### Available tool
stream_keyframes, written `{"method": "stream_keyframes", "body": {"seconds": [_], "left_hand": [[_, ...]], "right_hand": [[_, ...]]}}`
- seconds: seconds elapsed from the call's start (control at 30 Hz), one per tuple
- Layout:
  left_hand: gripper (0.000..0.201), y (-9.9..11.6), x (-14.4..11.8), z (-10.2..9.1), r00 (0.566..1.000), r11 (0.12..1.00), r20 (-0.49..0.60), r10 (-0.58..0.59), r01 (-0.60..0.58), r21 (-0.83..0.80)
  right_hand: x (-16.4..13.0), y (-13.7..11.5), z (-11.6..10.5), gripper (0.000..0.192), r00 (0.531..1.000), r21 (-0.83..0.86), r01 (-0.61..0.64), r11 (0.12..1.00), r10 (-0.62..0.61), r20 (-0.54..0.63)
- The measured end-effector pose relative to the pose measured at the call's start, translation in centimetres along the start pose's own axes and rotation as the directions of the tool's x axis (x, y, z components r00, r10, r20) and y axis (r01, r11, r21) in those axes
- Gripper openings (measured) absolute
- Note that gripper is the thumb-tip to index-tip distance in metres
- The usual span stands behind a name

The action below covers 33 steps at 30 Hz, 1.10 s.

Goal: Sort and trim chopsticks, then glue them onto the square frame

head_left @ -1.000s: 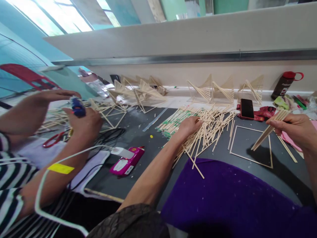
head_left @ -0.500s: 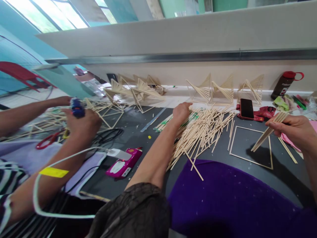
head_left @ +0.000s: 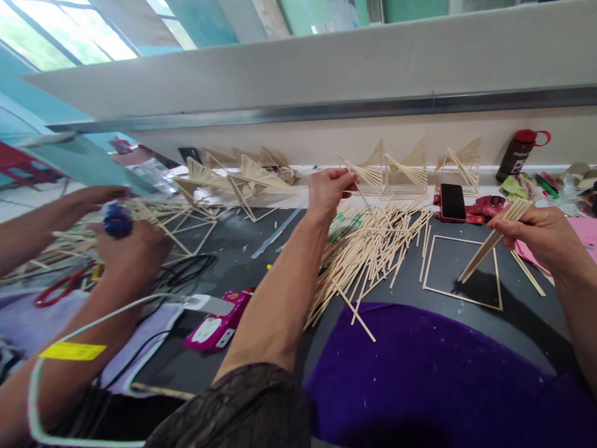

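Observation:
Between thumb and fingers, my left hand pinches a thin wooden stick above the far side of a loose pile of wooden sticks. My right hand is closed round a bundle of similar sticks, slanting down to the left. Below that bundle lies a square stick frame on the dark tabletop. Two or so sticks rest to the right of the frame. A purple cloth covers the near edge.
At left, a co-worker's hand holds a blue tool. A magenta device with a white cable lies between us. Twisted stick models stand along the wall, near a phone and a bottle.
My left hand has risen from the back of the pile and now has a stick between its fingers. My right hand still grips its bundle. The view has shifted slightly.

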<state>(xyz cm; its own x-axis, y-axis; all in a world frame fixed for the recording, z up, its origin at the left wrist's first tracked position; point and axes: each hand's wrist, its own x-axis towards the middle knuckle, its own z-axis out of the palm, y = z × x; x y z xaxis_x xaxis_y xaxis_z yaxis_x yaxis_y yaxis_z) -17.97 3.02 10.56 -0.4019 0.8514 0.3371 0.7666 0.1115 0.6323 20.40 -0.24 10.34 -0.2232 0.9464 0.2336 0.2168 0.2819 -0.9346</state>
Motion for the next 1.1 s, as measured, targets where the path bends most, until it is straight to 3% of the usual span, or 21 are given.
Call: {"method": "stream_keyframes", "body": {"seconds": [0.03, 0.1, 0.23, 0.37, 0.53, 0.73, 0.9, 1.1], "left_hand": [[0.04, 1.4, -0.5, -0.2, 0.999, 0.964, 0.027, -0.03, 0.036, -0.264], [0.034, 3.9, -1.9, -0.1, 0.985, 0.818, 0.163, -0.047, 0.132, -0.56], [0.019, 7.8, -5.1, 2.4, 0.931, 0.633, 0.362, -0.04, 0.304, -0.712], [0.022, 10.5, -7.5, 6.0, 0.894, 0.542, 0.448, 0.023, 0.366, -0.756], [0.04, 12.7, -9.0, 8.8, 0.866, 0.616, 0.47, 0.17, 0.279, -0.737], [0.047, 12.6, -10.3, 10.5, 0.841, 0.732, 0.493, 0.224, 0.189, -0.655], [0.043, 12.4, -11.4, 11.4, 0.818, 0.759, 0.514, 0.258, 0.157, -0.632], [0.031, 12.3, -11.8, 11.8, 0.807, 0.786, 0.523, 0.276, 0.124, -0.606]], "right_hand": [[0.0, 0.0, 0.0, 0.021, 1.0, 0.028, -0.008, 1.0, 0.008, -0.001], [0.1, 0.0, -0.1, 0.02, 1.0, 0.062, -0.01, 0.998, 0.009, 0.008], [0.3, 0.2, -0.3, 0.023, 1.0, 0.073, 0.003, 0.997, -0.004, 0.013], [0.4, -0.2, -0.5, 0.025, 0.999, 0.071, 0.048, 0.996, -0.047, -0.016], [0.8, -0.2, -1.0, 0.022, 0.998, 0.128, 0.048, 0.991, -0.043, -0.042], [1.7, 1.0, -1.4, 0.025, 0.999, 0.035, -0.006, 0.999, 0.008, -0.042], [1.7, 0.8, -0.8, 0.028, 0.999, -0.168, 0.03, 0.985, -0.034, -0.023], [1.4, 0.2, -0.3, 0.034, 0.993, -0.278, 0.119, 0.953, -0.119, 0.019]]}}
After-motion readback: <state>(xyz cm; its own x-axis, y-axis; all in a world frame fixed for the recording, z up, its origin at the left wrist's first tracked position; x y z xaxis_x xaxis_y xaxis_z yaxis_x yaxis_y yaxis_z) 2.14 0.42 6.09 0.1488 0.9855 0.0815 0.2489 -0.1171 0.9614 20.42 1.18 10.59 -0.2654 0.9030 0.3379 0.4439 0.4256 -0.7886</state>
